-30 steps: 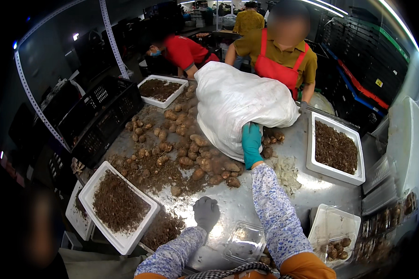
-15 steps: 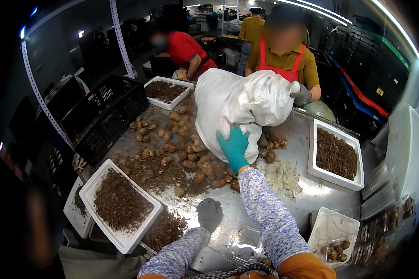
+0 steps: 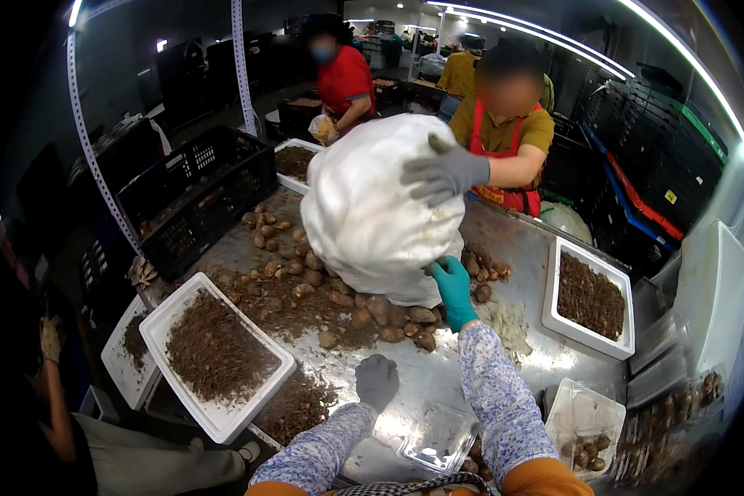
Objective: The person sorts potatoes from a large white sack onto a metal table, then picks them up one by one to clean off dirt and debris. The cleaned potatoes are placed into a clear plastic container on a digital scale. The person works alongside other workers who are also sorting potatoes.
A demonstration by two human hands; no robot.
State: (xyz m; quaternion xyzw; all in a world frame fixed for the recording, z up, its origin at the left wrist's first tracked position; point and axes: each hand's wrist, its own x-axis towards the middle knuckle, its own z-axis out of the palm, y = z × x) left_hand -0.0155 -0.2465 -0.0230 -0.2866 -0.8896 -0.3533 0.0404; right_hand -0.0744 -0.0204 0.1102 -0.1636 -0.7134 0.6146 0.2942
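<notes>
A large, bulging white sack (image 3: 372,219) stands on the metal table over a pile of brown taro roots (image 3: 378,310). My right hand (image 3: 453,291), in a teal glove, pinches the sack's lower right edge. Across the table, a co-worker's grey-gloved hand (image 3: 446,171) lies on the sack's upper right side. My left hand (image 3: 377,383), in a grey glove, rests closed on the metal in front of the pile, with nothing visible in it. Beside it, towards my right arm, is a clear plastic tray (image 3: 440,436). The sack hides part of the pile.
White foam boxes with brown peelings stand at left (image 3: 155,329) and right (image 3: 551,307). A black crate (image 3: 194,219) sits at the far left. Low right, a white container (image 3: 560,405) holds several taro roots. Another person in red (image 3: 345,83) works behind the table.
The sack has tipped left and now bulges towards the left. My right hand has gone from its front to its lower right edge. The co-worker's hand has come onto its side.
</notes>
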